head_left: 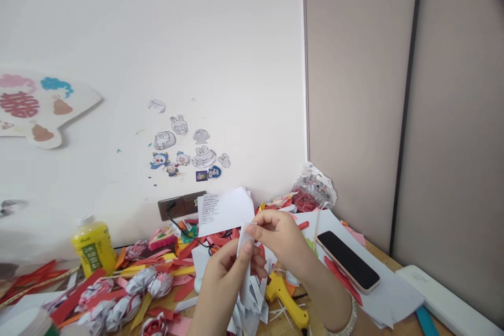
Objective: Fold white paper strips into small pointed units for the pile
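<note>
One paper strip [244,287] is grasped lower by the left hand [226,270] and pinched at its top by the right hand [281,233], apparently so it is held steady.

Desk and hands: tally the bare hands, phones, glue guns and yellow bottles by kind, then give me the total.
Bare hands, left hand and right hand: 2
Phone: 1
Yellow glue gun: 1
Yellow bottle: 1
Total: 5
</note>
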{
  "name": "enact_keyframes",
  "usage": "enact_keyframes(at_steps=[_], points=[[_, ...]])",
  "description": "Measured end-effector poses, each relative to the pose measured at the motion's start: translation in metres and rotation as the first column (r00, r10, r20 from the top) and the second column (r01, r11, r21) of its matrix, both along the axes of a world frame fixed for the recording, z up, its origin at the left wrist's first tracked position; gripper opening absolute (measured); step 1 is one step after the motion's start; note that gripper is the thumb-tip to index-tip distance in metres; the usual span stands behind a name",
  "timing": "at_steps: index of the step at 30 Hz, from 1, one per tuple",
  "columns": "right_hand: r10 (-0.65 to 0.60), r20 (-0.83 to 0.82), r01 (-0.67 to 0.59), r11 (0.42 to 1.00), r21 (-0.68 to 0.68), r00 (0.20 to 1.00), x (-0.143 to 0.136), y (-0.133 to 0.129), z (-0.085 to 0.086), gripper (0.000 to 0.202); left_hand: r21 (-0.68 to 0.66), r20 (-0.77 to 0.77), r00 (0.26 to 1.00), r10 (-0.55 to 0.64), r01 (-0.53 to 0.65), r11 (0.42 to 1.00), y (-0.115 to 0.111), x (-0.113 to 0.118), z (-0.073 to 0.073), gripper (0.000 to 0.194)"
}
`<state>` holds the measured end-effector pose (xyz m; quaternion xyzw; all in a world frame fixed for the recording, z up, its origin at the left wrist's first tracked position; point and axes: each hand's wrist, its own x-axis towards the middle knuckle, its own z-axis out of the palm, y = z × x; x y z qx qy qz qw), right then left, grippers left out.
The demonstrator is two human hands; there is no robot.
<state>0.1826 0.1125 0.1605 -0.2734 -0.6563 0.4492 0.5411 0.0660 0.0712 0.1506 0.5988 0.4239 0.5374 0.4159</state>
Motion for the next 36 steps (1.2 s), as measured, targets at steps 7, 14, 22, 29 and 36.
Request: enact_keyframes(at_steps=[7,14,22,29,36], points=[[0.042,-0.043,-0.043,0.999,-0.03,0.998,-0.0009,-0.0001,-0.0009,0.019,-0.048,-0.059,0.994,0.097,-0.1,0.994,-0.0016,-0.0003,-0.0015,0.035],[0.094,-0.097,-0.098,0.994,-0.045,0.991,-0.001,0.001,-0.0024,0.017,-0.022,-0.083,0.989,0.123,-0.126,0.992,0.0008,-0.0011,-0.0032,0.038],[0.088,-0.112,-0.093,0.994,-0.048,0.99,-0.002,-0.0005,-0.0021,0.017,-0.01,-0.043,0.991,0.124,-0.124,0.992,-0.0038,0.0011,0.0009,0.036],[0.11,-0.176,-0.127,0.988,-0.083,0.978,-0.0058,-0.0003,-0.0033,0.018,-0.009,-0.006,0.996,0.09,-0.09,0.996,-0.0054,0.0017,0.0027,0.037],[0.337,-0.142,-0.348,0.935,-0.061,0.931,-0.0086,-0.0048,-0.0056,0.026,-0.035,0.001,0.996,0.084,-0.084,0.996,-0.0024,-0.0013,0.0004,0.036]])
